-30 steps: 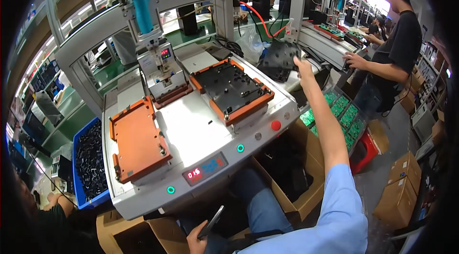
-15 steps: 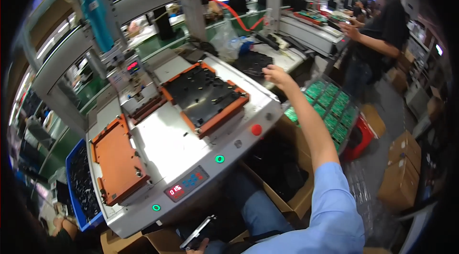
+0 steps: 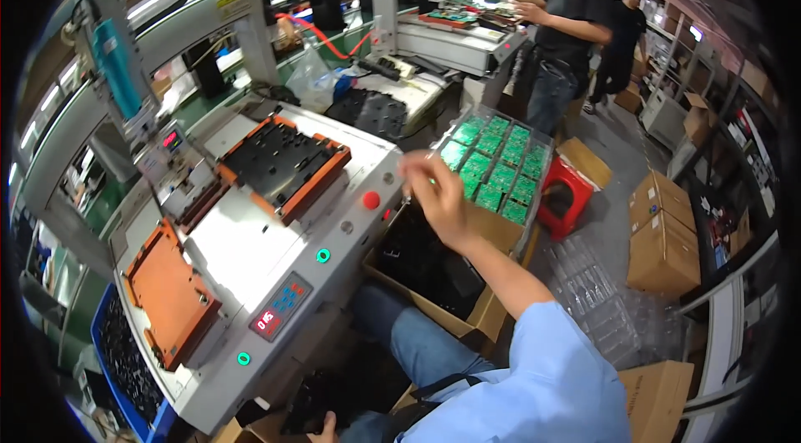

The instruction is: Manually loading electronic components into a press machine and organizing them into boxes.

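Observation:
My right hand (image 3: 438,199) is in the air in front of the machine's right corner, over the edge of the cardboard box. Its fingers are bent and smeared by motion, so whether they hold anything is unclear. Low in the picture, my left hand (image 3: 327,428) grips a dark flat part (image 3: 309,400) near my lap; most of that hand is cut off by the lower edge. On the white machine bed, an orange fixture (image 3: 340,166) carries a black panel (image 3: 275,161) with small pieces on it. Another orange fixture (image 3: 171,293) stands at the left with its flat surface bare.
Green circuit boards (image 3: 492,161) lie in a clear tray at the right, beside a red stool (image 3: 567,201). A cardboard box (image 3: 492,318) holds black parts. A blue bin (image 3: 125,385) of small black pieces stands left. Two people (image 3: 576,9) are beyond.
My view has swung right, and my right hand has come back nearer from the black parts beyond the machine. The part in my left hand now shows a darker side.

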Motion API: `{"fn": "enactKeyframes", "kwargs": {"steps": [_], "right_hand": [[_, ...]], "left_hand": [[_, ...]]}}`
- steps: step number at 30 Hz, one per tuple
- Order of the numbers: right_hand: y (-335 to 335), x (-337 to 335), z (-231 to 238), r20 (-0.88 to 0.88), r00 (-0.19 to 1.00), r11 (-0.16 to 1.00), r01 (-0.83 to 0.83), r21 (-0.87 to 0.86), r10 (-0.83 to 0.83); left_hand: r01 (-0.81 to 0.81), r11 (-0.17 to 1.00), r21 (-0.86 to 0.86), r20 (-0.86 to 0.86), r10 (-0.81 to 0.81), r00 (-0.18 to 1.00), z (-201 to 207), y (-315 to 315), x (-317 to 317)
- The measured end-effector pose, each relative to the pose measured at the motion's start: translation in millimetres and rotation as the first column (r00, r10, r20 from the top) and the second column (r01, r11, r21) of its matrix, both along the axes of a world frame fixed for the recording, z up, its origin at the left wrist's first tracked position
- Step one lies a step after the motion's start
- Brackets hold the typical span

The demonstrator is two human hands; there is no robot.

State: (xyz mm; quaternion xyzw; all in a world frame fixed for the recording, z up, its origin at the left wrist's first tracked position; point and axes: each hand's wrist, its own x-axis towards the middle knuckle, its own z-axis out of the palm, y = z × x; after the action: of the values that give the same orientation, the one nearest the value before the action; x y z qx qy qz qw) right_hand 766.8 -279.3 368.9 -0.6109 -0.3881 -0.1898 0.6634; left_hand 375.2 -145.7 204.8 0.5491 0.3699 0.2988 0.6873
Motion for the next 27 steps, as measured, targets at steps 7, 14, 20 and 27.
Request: {"fn": "enactKeyframes", "kwargs": {"steps": [7, 14, 20, 27], "right_hand": [[-12, 149, -87, -0.432, 0.787, 0.898, 0.395, -0.196, -0.441], [9, 257, -176, 0.144, 0.824, -0.037, 0.149, -0.988, -0.548], [-1, 278, -196, 0.331, 0.772, 0.103, 0.452, -0.886, -0.542], [-14, 284, -183, 0.873, 0.365, -0.041, 0.916, -0.398, -0.325]], "left_hand": [[-0.002, 1.000, -0.007, -0.085, 0.001, 0.996, -11, 12, -7], [-0.044, 0.998, -0.038, -0.042, 0.042, 0.998, -33, 7, -4], [-0.184, 0.962, -0.202, -0.134, 0.159, 0.978, -5, -2, 25], [-0.113, 0.984, -0.136, -0.217, 0.082, 0.973, -3, 5, 50]]}}
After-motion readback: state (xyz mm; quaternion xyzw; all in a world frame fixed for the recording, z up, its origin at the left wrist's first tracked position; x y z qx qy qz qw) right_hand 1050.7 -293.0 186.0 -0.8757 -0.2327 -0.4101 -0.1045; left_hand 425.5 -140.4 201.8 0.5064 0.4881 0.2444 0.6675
